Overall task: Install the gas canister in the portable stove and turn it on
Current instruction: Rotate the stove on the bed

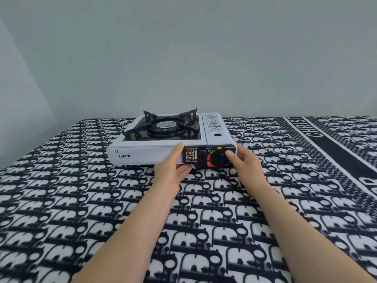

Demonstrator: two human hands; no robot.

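Left hand (173,168) pinching stove (142,156) front edge — steadying; right hand (244,164) thumb beside knob (218,158), grip unclear. Ignition step, likely — next: twist knob.

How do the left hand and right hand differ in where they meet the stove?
The left hand sits on the portable stove's white front face, left of the control panel; the right hand is at that panel's right end, beside the knob. The left hand's fingers show under the bottom edge; the right hand's fingers are hidden. Both press a thumb against the front.
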